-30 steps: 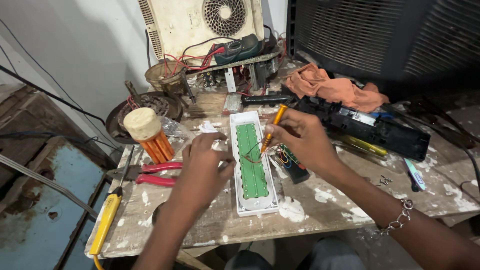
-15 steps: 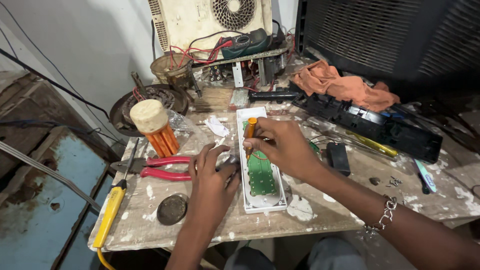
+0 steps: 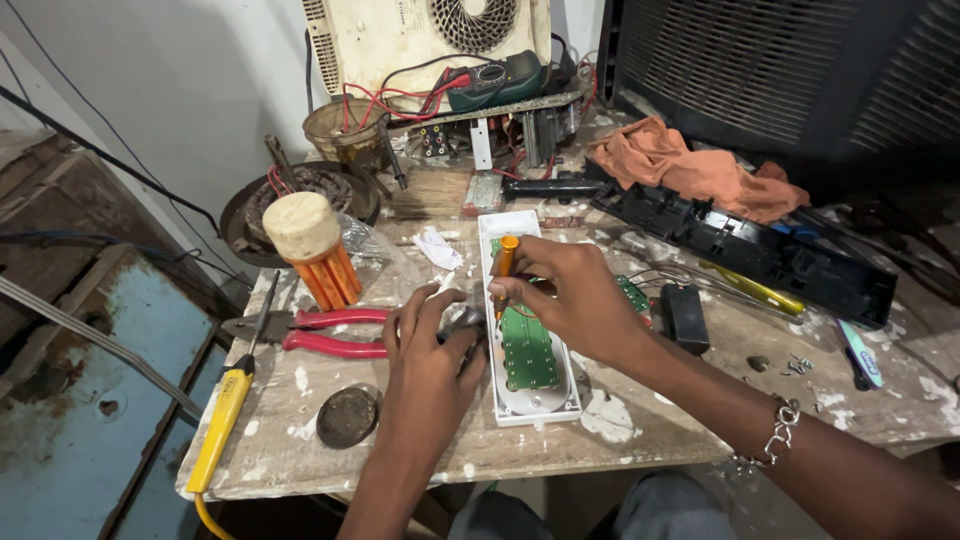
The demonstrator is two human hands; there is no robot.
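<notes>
Your right hand (image 3: 570,300) pinches an orange-handled screwdriver (image 3: 506,262) upright over the green circuit board (image 3: 528,348); your left hand (image 3: 430,345) curls loosely against the white tray's (image 3: 490,395) left edge, and whether it grips anything you cannot tell.

Nearest you, a dark round lid (image 3: 347,416) and a yellow-handled tool (image 3: 222,420) lie on the paint-spattered table (image 3: 690,410). Red-handled pliers (image 3: 320,332) sit just left of your left hand, a small black box (image 3: 684,316) right of your right wrist. Your hand hides the screwdriver's tip and the board's middle. Farther back stand an orange tool set with a cream cap (image 3: 315,250), a long black housing (image 3: 740,245) and an orange cloth (image 3: 690,170); the green meter (image 3: 495,82) with its tangled wires is hard to make out.
</notes>
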